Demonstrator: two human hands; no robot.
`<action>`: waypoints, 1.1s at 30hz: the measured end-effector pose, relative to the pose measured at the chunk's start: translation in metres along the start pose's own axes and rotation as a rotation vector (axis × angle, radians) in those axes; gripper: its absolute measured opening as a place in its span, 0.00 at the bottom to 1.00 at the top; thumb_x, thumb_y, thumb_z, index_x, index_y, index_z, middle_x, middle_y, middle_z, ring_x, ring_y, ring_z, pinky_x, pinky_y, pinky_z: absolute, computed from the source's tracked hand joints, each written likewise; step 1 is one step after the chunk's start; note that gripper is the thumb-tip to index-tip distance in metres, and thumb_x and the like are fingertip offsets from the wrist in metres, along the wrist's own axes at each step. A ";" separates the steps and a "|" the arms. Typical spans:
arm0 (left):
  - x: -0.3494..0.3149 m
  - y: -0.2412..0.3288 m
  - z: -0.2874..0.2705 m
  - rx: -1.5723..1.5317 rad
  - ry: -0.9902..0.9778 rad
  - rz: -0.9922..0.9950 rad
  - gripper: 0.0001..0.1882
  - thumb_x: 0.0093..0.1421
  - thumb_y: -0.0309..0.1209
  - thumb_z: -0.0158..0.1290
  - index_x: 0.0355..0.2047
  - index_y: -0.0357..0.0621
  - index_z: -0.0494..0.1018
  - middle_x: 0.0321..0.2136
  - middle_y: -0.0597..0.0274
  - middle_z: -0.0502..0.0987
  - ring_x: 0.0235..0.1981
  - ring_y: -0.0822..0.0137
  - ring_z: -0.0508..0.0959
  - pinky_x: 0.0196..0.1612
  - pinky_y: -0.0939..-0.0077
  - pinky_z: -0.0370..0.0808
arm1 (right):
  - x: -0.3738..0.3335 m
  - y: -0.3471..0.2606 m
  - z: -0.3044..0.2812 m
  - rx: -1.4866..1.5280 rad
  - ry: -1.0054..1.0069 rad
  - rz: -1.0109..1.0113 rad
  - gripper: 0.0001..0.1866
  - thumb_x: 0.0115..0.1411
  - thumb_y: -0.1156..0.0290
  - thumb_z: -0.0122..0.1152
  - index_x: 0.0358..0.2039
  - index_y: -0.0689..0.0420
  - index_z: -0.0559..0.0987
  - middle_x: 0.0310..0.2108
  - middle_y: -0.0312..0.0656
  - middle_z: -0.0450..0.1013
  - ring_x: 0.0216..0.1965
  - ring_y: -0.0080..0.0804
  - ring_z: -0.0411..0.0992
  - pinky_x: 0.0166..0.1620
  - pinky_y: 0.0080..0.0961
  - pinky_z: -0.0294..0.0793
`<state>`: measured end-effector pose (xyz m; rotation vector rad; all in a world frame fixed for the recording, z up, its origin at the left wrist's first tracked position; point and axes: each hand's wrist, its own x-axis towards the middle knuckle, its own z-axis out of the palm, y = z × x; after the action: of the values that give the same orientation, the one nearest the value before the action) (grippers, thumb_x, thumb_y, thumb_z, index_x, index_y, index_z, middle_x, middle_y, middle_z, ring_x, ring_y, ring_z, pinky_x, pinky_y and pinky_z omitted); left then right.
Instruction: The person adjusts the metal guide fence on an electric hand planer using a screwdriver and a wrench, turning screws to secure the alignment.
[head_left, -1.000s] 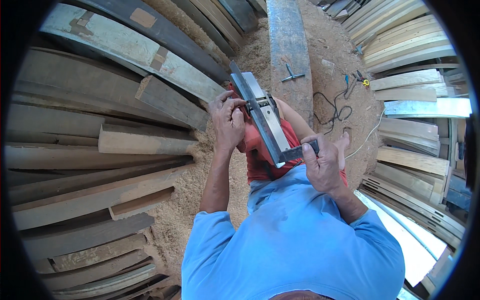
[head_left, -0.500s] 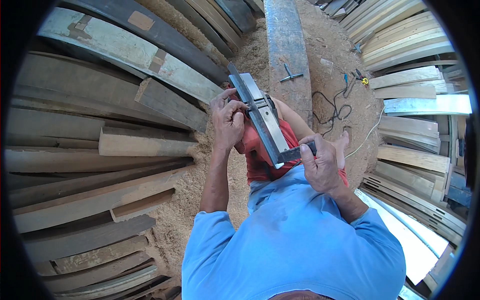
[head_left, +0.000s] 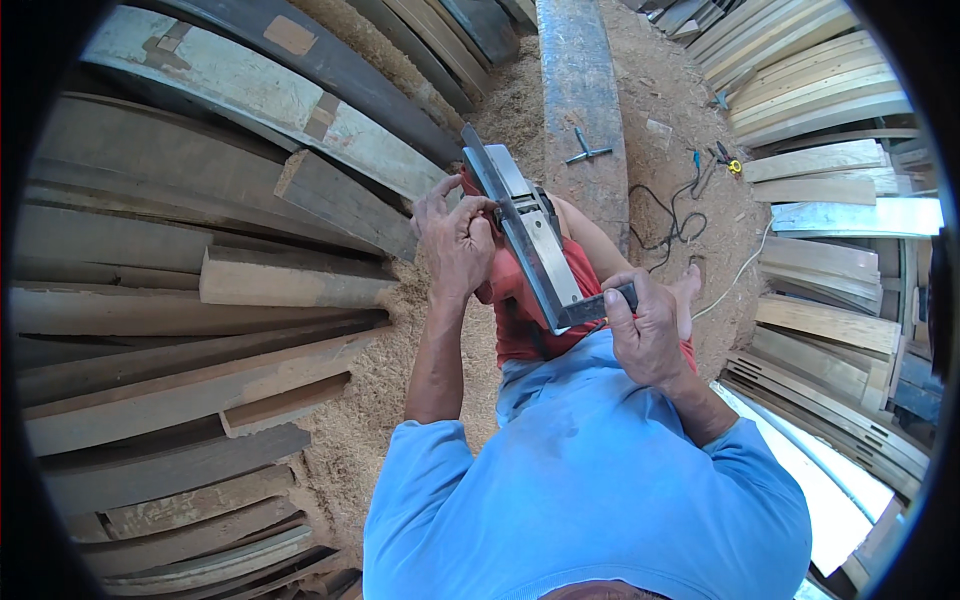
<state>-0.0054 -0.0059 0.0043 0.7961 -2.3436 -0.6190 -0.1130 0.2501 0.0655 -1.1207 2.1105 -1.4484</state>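
Note:
An upturned electric hand planer (head_left: 545, 245) lies across my lap, its silvery sole facing up and its cutter slot near the middle. Along the sole runs the long dark blade of a try square (head_left: 522, 246). My right hand (head_left: 643, 330) grips the square's short dark arm at the near end. At the planer's left side, my left hand (head_left: 458, 238) has its fingers bent, with the fingertips against the tool beside the cutter slot. What lies under those fingertips is hidden. Red shorts (head_left: 515, 330) show beneath the tool.
A T-handled wrench (head_left: 587, 150) lies on a long worn plank (head_left: 578, 80) ahead. Black cable (head_left: 672, 235) and yellow-handled pliers (head_left: 733, 163) rest on the sawdust-covered floor to the right. Stacked timber (head_left: 130, 240) lines the left, with more boards (head_left: 825, 310) at the right.
My left hand's fingers have lifted off the square's blade and shifted to the planer's side by the cutter slot. My right hand keeps its grip on the square. The view has shifted slightly.

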 end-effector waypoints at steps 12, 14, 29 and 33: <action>-0.002 -0.009 0.005 -0.139 -0.004 -0.029 0.18 0.53 0.26 0.47 0.36 0.46 0.86 0.56 0.44 0.76 0.60 0.49 0.68 0.66 0.51 0.61 | -0.002 -0.005 0.001 -0.043 0.000 -0.052 0.06 0.70 0.74 0.55 0.40 0.63 0.76 0.26 0.46 0.74 0.25 0.37 0.74 0.32 0.34 0.72; -0.003 -0.012 0.005 -0.152 -0.006 -0.028 0.18 0.53 0.26 0.47 0.36 0.45 0.86 0.56 0.44 0.76 0.60 0.49 0.68 0.66 0.51 0.61 | -0.002 -0.008 -0.001 -0.028 -0.014 -0.011 0.06 0.70 0.74 0.55 0.40 0.63 0.76 0.27 0.46 0.74 0.25 0.37 0.74 0.32 0.35 0.72; -0.003 -0.013 0.006 -0.169 -0.007 -0.007 0.18 0.52 0.24 0.46 0.36 0.43 0.85 0.55 0.44 0.76 0.60 0.50 0.69 0.66 0.52 0.62 | -0.007 -0.007 -0.001 -0.060 0.033 -0.027 0.06 0.70 0.73 0.55 0.39 0.63 0.76 0.27 0.47 0.75 0.27 0.40 0.75 0.33 0.37 0.73; -0.002 -0.011 0.006 -0.195 -0.005 -0.010 0.18 0.52 0.24 0.46 0.36 0.43 0.85 0.55 0.44 0.76 0.60 0.50 0.69 0.66 0.52 0.63 | -0.007 -0.006 0.001 -0.067 0.040 -0.022 0.07 0.70 0.72 0.54 0.39 0.63 0.76 0.27 0.48 0.75 0.27 0.42 0.75 0.33 0.38 0.72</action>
<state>-0.0037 -0.0109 -0.0071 0.7184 -2.2428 -0.8405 -0.1052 0.2543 0.0698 -1.1518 2.1958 -1.4311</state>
